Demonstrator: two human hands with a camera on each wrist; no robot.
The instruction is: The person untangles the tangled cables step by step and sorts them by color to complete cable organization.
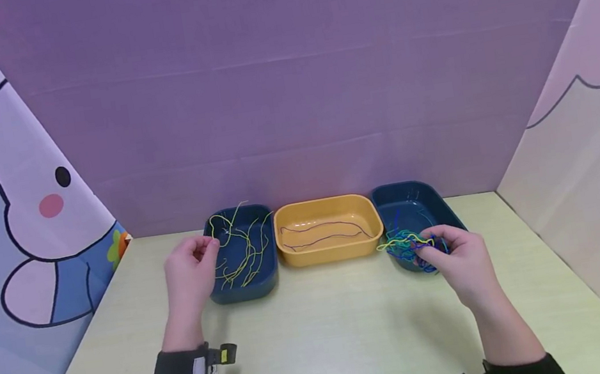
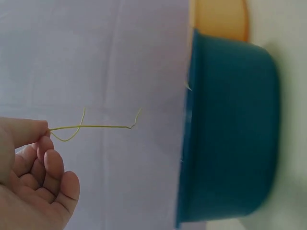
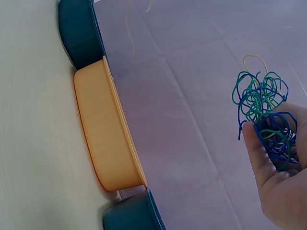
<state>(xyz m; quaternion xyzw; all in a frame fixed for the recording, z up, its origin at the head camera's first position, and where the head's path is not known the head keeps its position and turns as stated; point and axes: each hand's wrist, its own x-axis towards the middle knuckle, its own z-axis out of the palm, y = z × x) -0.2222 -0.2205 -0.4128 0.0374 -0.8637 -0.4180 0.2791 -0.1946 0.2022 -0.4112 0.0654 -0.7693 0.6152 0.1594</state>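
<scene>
My left hand (image 1: 191,273) pinches a thin yellow wire (image 2: 96,126) between thumb and index finger, at the left rim of the left dark blue bin (image 1: 246,293). The wire bends back on itself, with a kinked end, in the left wrist view. Several loose yellow wires (image 1: 252,253) lie in that bin, some reaching past its rim. Over the front of the right dark blue bin (image 1: 446,212), my right hand (image 1: 467,262) grips a tangled bunch of wires (image 3: 259,93). Blue and green strands make up most of it, with some yellow; my palm and fingers hide part.
Between the two blue bins stands an orange-yellow bin (image 1: 333,254) with a couple of thin dark wires (image 1: 322,239) inside. All three stand in a row at the back of the pale table (image 1: 313,353), before a purple backdrop (image 1: 290,85). Printed cartoon panels flank the sides.
</scene>
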